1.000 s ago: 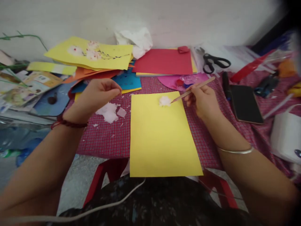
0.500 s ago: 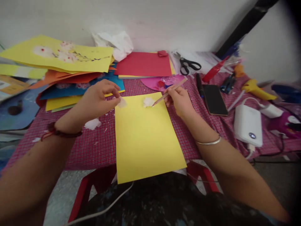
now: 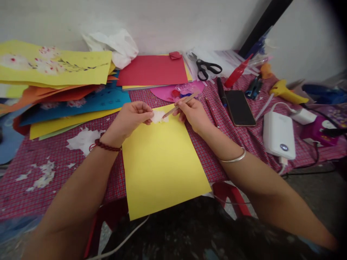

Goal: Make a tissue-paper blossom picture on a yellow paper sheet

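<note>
A small jagged scrap of white paper (image 3: 157, 116) is pinched by its left side between the thumb and fingers of my left hand (image 3: 138, 115). My right hand (image 3: 189, 111) grips a slim wooden stick (image 3: 173, 109) with a dark tip, slanting down to the left. That tip meets the scrap's right part. Both hands are over the far end of a yellow sheet of paper (image 3: 162, 162), whose near end hangs past the table edge. A white patch at the scrap's right blends with it, so I cannot tell them apart.
Painted and coloured sheets (image 3: 70, 65) are stacked at left, with torn white paper (image 3: 82, 140) before them. Red paper (image 3: 154, 70), black-handled scissors (image 3: 204, 68) and a red tube (image 3: 238, 72) lie behind. A pencil (image 3: 212, 112), phone (image 3: 240, 107) and white power bank (image 3: 279, 133) are at right.
My left hand has moved right, bringing the white scrap in to meet the stick's tip. The stick stays in my right hand. The whole view has shifted, showing more torn paper at left.
</note>
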Available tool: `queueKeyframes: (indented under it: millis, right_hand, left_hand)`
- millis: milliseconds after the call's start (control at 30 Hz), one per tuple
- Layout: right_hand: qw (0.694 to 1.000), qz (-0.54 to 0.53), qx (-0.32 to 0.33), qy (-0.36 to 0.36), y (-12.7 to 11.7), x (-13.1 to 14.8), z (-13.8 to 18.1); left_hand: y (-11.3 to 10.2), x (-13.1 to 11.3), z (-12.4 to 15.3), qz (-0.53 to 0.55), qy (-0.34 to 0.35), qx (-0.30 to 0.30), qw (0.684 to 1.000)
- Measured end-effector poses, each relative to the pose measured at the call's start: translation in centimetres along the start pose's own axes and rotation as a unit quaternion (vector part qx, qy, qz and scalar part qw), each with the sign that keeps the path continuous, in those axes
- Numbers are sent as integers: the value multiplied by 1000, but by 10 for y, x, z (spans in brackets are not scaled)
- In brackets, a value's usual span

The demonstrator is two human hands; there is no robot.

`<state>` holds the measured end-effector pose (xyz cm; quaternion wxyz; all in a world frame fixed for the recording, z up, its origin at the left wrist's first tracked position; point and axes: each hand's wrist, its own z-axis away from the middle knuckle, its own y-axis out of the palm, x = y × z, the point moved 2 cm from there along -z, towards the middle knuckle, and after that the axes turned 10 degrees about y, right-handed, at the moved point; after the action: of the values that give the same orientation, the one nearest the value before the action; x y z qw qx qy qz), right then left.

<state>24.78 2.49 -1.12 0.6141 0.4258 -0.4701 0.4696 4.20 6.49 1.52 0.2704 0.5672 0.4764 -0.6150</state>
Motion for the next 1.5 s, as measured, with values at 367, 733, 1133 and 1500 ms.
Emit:
queueKeyframes:
  millis: [367,733,1133,1500]
  right_hand:
    - [998,17,-32,-57,-7,3,-1]
    - [975,121,0,-184,1,0,10]
    - [933,242,29,-264,2,6,21]
    - [995,-47,-41,-75,-13,4,1]
  left_hand:
    - [31,1,3,-208,43,-11,977]
    - [33,2,0,-197,42,-58,978]
    - [-17,8,5,-80,39,-153,984]
    - [-134,-21,74,-230,-69,-130,962]
